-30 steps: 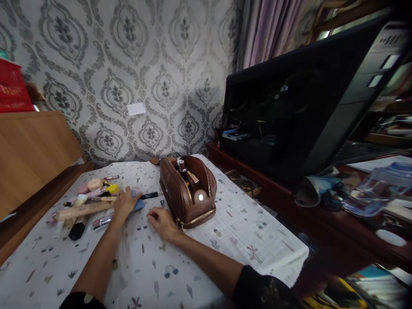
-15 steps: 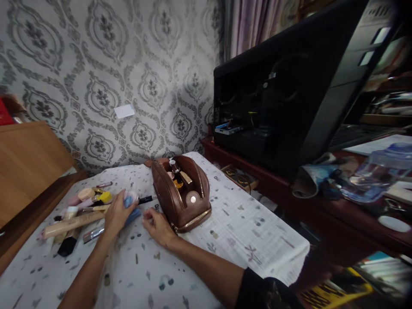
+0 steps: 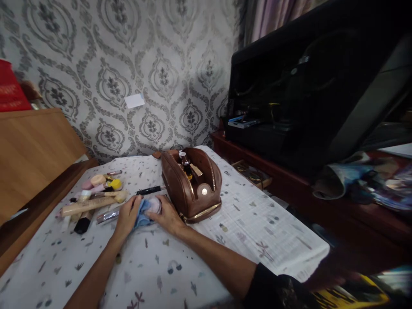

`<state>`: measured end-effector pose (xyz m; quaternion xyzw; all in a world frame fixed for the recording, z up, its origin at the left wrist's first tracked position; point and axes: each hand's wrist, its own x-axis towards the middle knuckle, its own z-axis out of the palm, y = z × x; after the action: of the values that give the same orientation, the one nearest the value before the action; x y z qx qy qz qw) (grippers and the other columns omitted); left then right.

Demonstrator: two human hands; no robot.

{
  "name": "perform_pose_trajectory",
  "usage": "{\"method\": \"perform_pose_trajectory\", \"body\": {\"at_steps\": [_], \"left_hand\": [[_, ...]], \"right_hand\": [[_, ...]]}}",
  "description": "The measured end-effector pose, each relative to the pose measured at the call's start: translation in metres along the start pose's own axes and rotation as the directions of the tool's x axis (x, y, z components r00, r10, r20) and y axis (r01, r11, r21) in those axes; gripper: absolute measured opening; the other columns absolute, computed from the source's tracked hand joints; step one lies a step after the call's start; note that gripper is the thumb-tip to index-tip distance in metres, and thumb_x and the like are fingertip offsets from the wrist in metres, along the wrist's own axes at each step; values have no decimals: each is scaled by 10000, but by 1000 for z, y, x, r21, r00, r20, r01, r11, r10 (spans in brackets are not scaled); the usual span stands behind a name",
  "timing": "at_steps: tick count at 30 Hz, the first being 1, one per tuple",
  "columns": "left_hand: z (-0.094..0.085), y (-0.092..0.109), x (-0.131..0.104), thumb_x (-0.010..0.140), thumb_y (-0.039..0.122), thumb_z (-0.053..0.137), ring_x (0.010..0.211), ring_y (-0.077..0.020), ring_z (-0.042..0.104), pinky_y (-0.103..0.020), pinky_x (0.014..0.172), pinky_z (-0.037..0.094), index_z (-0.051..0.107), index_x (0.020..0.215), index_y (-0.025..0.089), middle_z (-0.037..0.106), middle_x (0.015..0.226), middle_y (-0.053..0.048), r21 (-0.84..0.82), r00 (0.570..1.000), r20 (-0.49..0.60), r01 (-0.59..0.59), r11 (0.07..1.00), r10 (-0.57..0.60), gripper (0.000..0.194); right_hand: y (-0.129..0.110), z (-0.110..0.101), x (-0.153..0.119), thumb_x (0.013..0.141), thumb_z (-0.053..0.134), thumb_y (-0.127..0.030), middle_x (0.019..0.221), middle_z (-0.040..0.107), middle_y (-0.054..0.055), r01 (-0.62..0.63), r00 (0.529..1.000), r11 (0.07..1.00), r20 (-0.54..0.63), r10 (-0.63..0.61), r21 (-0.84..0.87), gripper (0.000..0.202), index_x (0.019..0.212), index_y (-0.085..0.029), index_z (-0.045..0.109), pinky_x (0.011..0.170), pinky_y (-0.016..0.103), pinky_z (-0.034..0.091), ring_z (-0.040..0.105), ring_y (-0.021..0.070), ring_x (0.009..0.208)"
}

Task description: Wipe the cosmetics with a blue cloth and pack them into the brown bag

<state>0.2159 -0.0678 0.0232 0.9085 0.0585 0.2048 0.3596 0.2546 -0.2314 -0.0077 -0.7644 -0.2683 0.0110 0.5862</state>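
My left hand point(image 3: 127, 216) grips a blue cloth point(image 3: 140, 215) low over the printed tablecloth. My right hand point(image 3: 168, 216) closes on a small round, pale, translucent container point(image 3: 154, 205) pressed against the cloth. Just right of it stands a brown cosmetic bag point(image 3: 175, 184), unzipped, with a dark-capped bottle point(image 3: 186, 163) and other items inside. A slim black tube point(image 3: 149, 190) lies behind my hands. Left of them are a silvery tube point(image 3: 107, 215), a long beige tube point(image 3: 86, 207), a black-capped piece point(image 3: 84, 224) and a yellow sponge-like item point(image 3: 116, 184).
The white patterned tablecloth point(image 3: 180, 274) runs to an edge at the right. A wooden panel point(image 3: 35, 150) borders it on the left, patterned wallpaper behind. To the right, a large black computer case point(image 3: 289, 111) stands on a dark red desk point(image 3: 299, 189), beside an open drawer point(image 3: 251, 174).
My left hand has brought the blue cloth and round container rightward, and my right hand has closed on the container. The view has shifted slightly left.
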Motion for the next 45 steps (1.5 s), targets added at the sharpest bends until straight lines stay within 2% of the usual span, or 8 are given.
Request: {"method": "perform_pose_trajectory", "body": {"at_steps": [6,10,12,15,18,27,34,45], "left_hand": [[-8,1,-8,955,482,336,775,-190,605,-290,746,465,616,890,183,665,810,-32,37,992,-122,-32,999,37,415],[-9,7,-12,984,410,354,917,-189,608,-294,847,470,598,986,189,663,952,-53,13,962,-227,-149,989,148,329],[-6,10,-15,989,372,370,986,-193,597,-310,904,470,597,1047,184,647,1025,-73,24,950,-167,-262,965,263,300],[1,11,-20,993,317,385,1045,-218,575,-363,964,452,614,1114,182,635,1088,-93,126,894,80,-447,886,440,292],[8,9,-23,998,270,367,1082,-247,556,-421,1002,424,616,1166,179,640,1150,-107,257,858,192,-513,819,476,313],[11,-1,-18,977,270,414,1023,-238,598,-386,942,475,635,1127,206,663,1054,-82,275,938,112,-346,897,327,275],[10,-10,-14,927,206,446,1066,-229,631,-380,970,479,641,1137,203,702,1141,-77,232,966,56,-259,938,254,287],[3,-8,-13,903,228,476,895,-210,673,-328,860,500,664,1055,236,741,963,-31,173,990,4,-137,975,139,243]], "right_hand": [[6,5,4,639,768,-204,1166,617,113,52,998,996,44,-49,-67,619,1211,-151,537,969,422,464,589,265,1092],[10,6,3,633,758,-199,1161,630,118,81,995,988,74,-72,-133,616,1210,-154,547,949,422,478,598,269,1073],[11,6,2,639,756,-225,1179,629,125,109,990,984,100,-95,-144,626,1224,-154,544,950,434,480,599,276,1080],[13,7,1,643,748,-241,1228,619,139,121,990,986,89,-111,-117,735,1321,-157,477,959,446,481,604,278,1099],[15,9,1,651,753,-270,1224,627,144,116,991,990,76,-110,-84,843,1405,-156,394,968,451,485,611,281,1110],[16,6,-2,672,748,-263,1177,640,130,121,988,982,113,-105,-142,863,1442,-167,371,917,440,519,630,275,1053],[11,6,-5,695,771,-334,1289,597,146,175,974,964,176,-141,-198,837,1429,-184,395,1021,491,456,550,314,1225],[16,6,-7,662,819,-314,1311,587,154,277,939,931,271,-209,-240,922,1461,-199,372,1036,496,440,551,321,1225]]}}
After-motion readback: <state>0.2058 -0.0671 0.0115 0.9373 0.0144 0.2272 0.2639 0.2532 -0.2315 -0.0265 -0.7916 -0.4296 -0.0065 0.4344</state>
